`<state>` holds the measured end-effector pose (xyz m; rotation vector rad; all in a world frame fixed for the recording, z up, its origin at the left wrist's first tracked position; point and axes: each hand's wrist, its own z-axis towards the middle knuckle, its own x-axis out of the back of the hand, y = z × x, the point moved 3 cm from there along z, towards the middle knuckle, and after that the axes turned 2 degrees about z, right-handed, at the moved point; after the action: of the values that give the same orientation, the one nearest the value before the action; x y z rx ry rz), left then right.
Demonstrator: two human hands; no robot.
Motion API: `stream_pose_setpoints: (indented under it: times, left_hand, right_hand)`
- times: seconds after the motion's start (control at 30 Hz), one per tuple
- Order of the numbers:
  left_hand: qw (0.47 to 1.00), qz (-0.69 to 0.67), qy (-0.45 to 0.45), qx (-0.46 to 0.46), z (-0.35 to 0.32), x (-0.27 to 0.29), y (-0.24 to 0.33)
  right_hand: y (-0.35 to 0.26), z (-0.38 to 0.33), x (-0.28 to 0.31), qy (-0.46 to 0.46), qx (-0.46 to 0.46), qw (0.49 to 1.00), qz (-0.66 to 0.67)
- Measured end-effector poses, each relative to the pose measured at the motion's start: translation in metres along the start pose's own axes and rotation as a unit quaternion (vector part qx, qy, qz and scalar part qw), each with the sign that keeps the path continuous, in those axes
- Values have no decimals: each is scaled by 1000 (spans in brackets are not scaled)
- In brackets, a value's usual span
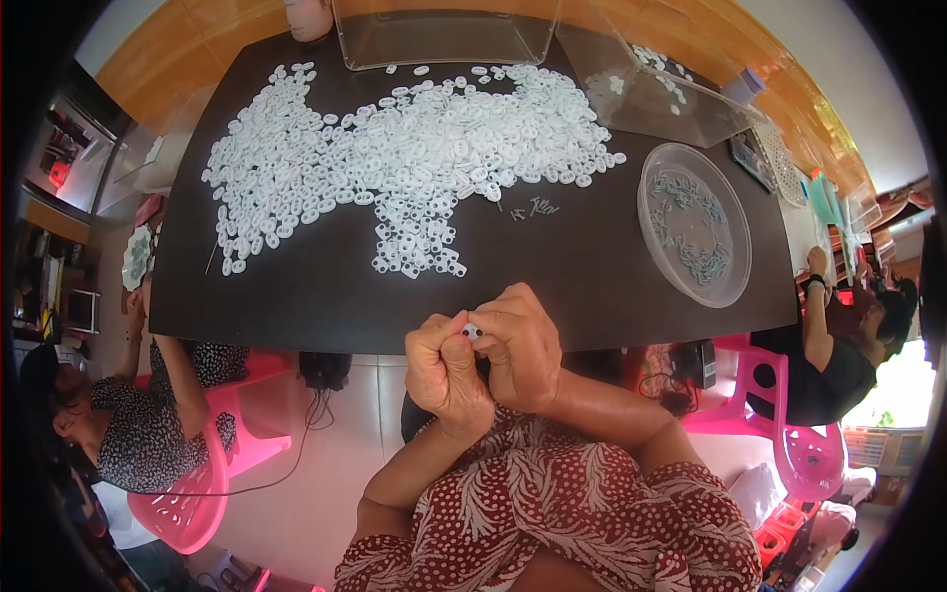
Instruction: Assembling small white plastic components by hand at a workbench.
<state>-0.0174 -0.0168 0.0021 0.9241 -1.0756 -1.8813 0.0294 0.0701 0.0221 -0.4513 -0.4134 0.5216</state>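
Note:
Close to the table's near edge, my left hand (pixel 446 373) and my right hand (pixel 525 347) meet fingertip to fingertip. Pinched between them is a small white oval plastic piece (pixel 473 333) with dark spots on its face; the fingers cover part of it. Beyond my hands lies a patch of similar white pieces with dark spots (pixel 414 237). It joins a wide heap of plain white oval pieces (pixel 444 133). To the right of the patch are several loose small grey pins or screws (pixel 535 207).
On the dark table (pixel 582 257), a round clear plastic tray (pixel 728 290) at right holds small grey-green parts. Clear bins (pixel 449 41) stand at the back; another clear bin (pixel 671 104) holds some white pieces. People sit left (pixel 148 424) and right (pixel 824 365) on pink chairs.

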Motion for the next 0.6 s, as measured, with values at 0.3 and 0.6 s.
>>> stream_pose_setpoints:
  times: [0.3,0.6]
  left_hand:
    - [990,110,-47,-74,6,5,4]
    - [872,390,-108,-276,58,10,3]
  right_hand:
    - [-1,0,11,-14,-26,1000,2]
    - [32,66,72,27,-87,987,-135]
